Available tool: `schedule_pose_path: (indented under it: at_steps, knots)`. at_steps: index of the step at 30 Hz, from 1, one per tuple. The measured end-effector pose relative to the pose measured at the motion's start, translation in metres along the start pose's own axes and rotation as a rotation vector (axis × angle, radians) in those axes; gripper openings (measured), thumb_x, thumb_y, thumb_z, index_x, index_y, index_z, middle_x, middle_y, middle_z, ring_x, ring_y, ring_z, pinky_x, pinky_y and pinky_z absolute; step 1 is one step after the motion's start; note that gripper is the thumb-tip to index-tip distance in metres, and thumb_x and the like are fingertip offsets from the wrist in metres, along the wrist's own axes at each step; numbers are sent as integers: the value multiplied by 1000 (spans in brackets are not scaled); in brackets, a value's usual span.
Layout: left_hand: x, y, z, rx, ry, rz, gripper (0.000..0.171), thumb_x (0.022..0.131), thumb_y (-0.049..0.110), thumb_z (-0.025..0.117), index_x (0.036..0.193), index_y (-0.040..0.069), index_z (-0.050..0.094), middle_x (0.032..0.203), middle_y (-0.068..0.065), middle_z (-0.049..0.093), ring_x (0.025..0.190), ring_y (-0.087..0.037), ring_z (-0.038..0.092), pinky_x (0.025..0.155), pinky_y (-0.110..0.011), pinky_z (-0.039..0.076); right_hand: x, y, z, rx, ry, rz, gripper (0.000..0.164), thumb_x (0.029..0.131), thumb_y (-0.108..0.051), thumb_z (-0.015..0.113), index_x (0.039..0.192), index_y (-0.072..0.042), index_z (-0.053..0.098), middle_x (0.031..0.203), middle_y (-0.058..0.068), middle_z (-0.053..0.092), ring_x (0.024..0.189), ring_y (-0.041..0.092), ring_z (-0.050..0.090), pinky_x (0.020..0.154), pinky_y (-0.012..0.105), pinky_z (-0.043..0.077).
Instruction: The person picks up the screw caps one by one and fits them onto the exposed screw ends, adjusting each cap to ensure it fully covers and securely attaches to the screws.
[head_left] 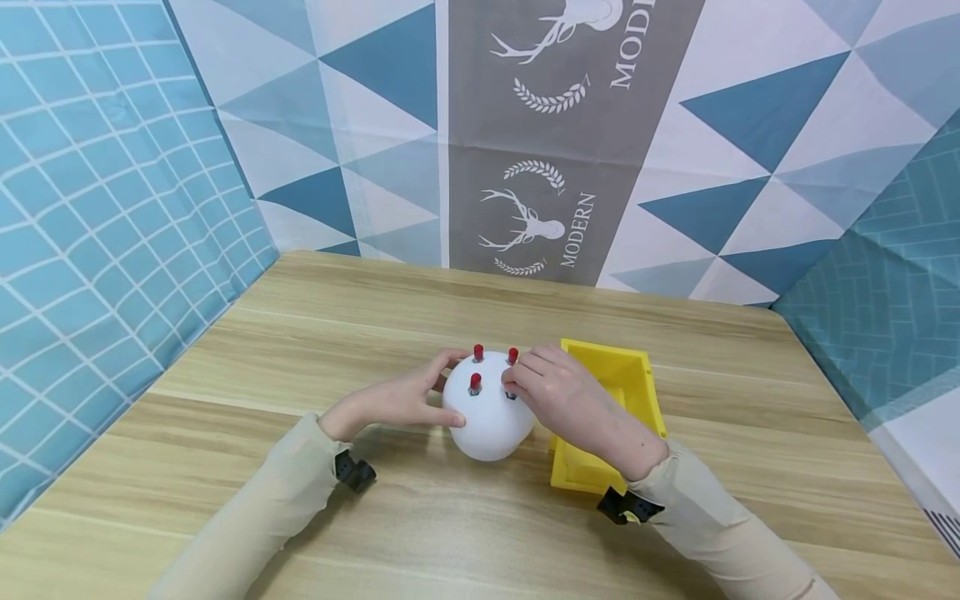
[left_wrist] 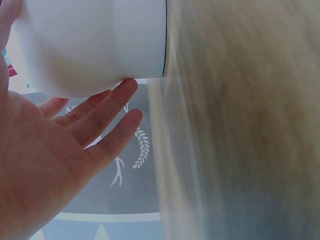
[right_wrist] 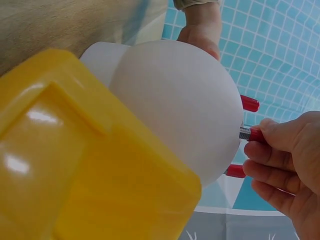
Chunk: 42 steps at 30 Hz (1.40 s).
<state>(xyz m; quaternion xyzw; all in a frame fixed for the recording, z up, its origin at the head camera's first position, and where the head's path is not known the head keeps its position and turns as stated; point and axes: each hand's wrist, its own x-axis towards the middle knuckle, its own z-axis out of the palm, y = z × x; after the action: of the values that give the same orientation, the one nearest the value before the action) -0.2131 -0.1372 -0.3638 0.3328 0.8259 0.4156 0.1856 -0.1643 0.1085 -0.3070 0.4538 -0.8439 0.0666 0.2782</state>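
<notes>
A white dome-topped object (head_left: 487, 433) stands on the table, with several red knobs on its top. My left hand (head_left: 405, 400) holds its left side, thumb at the front and fingers around the back; in the left wrist view several fingertips touch its wall. Between thumb and index finger, my right hand (head_left: 558, 396) pinches a red knob (right_wrist: 256, 135) at the dome's near right. Threaded metal (right_wrist: 244, 133) shows between that knob and the white surface. Three other red knobs, including the front-left one (head_left: 476, 382), stand upright on the dome.
Right of the dome, under my right forearm, sits a yellow plastic bin (head_left: 649, 385), partly hidden by the arm. The wood-grain table (head_left: 360, 300) is backed by patterned cloth (head_left: 525, 150), with blue tiled-print cloth (head_left: 112, 192) along the left edge.
</notes>
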Motion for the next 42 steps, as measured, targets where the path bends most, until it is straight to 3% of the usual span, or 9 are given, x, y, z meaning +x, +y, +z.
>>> schedule_pose_path:
  at_steps: [30,42]
  knots:
    - [-4,1,2,-3,-16,6,82,79,36,70,140,20,17,136,-4,34,113,-25,48,92,-46,42,-5,1,-1,85,-33,25,19,75,-15,74,93,-13,67,90,-2,65,85,14,55,81,26,48]
    - [-9,7,-7,131,10,-19,85,75,45,71,140,20,23,135,2,39,118,-22,44,95,-46,40,-6,2,-6,112,-48,28,25,78,-15,72,102,-11,65,95,-1,66,89,15,56,83,29,48]
